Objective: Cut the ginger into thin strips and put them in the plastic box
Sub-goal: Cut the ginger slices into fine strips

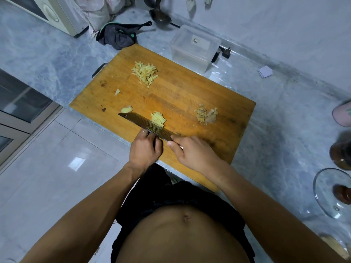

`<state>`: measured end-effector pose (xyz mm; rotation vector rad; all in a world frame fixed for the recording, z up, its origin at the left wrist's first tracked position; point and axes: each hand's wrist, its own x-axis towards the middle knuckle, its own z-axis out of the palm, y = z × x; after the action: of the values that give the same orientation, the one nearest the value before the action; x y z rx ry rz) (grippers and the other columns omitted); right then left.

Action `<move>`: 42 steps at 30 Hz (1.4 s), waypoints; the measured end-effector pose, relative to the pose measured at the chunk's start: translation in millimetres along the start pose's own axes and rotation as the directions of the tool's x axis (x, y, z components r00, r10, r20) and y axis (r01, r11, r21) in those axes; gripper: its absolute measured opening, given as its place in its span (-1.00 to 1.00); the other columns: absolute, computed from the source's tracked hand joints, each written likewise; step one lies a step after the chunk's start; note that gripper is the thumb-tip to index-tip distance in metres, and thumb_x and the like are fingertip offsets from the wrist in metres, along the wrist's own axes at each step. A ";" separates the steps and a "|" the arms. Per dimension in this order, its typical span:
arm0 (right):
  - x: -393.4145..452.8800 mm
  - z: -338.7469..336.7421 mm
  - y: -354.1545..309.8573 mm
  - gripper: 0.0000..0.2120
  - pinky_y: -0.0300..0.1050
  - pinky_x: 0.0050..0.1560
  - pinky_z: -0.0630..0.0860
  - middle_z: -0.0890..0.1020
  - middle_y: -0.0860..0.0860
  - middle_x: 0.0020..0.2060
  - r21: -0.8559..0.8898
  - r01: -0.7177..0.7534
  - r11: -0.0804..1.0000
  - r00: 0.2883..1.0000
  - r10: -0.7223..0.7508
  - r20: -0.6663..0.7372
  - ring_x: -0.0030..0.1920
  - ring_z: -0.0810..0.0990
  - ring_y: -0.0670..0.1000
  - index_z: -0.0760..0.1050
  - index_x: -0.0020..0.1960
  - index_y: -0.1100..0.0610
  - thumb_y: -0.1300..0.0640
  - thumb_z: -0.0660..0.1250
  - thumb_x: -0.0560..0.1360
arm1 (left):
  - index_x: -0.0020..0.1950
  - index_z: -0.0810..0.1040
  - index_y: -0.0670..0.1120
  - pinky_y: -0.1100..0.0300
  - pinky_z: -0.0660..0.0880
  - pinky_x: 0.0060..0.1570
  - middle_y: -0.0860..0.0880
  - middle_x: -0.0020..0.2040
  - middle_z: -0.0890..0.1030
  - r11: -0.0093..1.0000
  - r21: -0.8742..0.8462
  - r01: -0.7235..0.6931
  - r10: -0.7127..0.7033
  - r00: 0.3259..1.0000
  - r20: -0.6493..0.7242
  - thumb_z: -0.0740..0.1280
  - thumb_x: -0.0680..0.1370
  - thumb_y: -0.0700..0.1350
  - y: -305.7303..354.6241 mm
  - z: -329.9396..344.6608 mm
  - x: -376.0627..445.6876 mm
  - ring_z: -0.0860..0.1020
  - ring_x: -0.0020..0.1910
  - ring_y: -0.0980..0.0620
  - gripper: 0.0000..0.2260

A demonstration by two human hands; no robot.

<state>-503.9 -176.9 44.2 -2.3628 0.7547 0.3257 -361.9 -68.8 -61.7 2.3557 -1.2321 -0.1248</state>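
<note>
On the wooden cutting board (180, 95) lies a heap of thin ginger strips (145, 73) at the far side. A smaller stack of sliced ginger (158, 119) sits at the near edge against the cleaver blade (144, 125). My right hand (191, 150) grips the cleaver's handle. My left hand (145, 149), fingers curled, is beside the blade on its near side; whether it holds anything is hidden. A ginger chunk (126, 109) and a small piece (117, 92) lie to the left. Ginger peelings (207, 115) lie to the right. The clear plastic box (195, 48) stands beyond the board, apparently empty.
A dark cloth (117, 36) and a ladle (159, 16) lie at the back of the marble counter (284, 111). A plug (226, 52) sits by the box. A glass lid (332, 190) and a dark jar (341, 154) stand at the right.
</note>
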 end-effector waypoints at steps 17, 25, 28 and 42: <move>-3.7 -5.4 3.6 -0.51 0.30 0.15 0.50 0.58 0.23 0.25 0.105 0.015 0.994 1.000 -0.015 -0.005 0.26 0.47 0.30 0.52 0.29 0.23 -0.13 0.07 0.70 | 0.05 0.60 -0.16 0.19 0.38 -0.36 -0.18 0.02 0.56 0.996 -0.054 -0.077 0.074 0.996 -0.050 0.18 0.51 -0.15 0.7 -4.6 -0.8 0.52 -0.15 -0.18 -0.75; -1.2 -5.2 7.9 -0.53 0.15 -0.14 0.56 0.62 0.20 -0.16 0.182 0.069 0.981 0.997 -0.065 -0.031 -0.13 0.58 0.24 0.56 0.11 0.24 -0.13 0.10 0.69 | -0.07 0.59 -0.14 0.25 0.23 -0.34 -0.12 -0.05 0.57 0.992 -0.011 -0.125 0.124 0.991 -0.049 0.28 0.49 -0.20 -9.0 -6.1 3.0 0.50 -0.21 -0.14 -0.89; 3.1 -7.2 3.4 -0.53 0.23 0.03 0.57 0.64 0.22 0.09 0.175 0.058 0.983 0.998 -0.059 -0.001 0.10 0.59 0.26 0.55 0.27 0.22 -0.12 0.09 0.69 | -0.13 0.59 -0.15 0.23 0.25 -0.37 -0.13 -0.10 0.57 0.986 -0.013 -0.164 0.163 0.986 -0.044 0.30 0.49 -0.20 -12.9 -7.2 5.1 0.48 -0.22 -0.13 -0.91; 7.6 -9.8 5.5 -0.54 -0.09 -0.34 0.17 0.29 0.00 -0.45 0.297 0.061 0.953 0.998 -0.059 -0.018 -0.43 0.23 -0.05 0.23 -0.34 0.06 -0.09 0.11 0.70 | 0.17 0.64 -0.21 0.13 0.56 -0.14 -0.15 0.13 0.63 0.979 -0.075 -0.187 0.186 0.982 -0.018 0.20 0.54 -0.09 -20.2 -2.6 7.1 0.58 0.22 -0.08 -0.66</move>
<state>-500.6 -189.9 46.0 -2.0979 0.6823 0.1618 -341.7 -63.8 -67.5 2.1603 -1.4100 -0.0956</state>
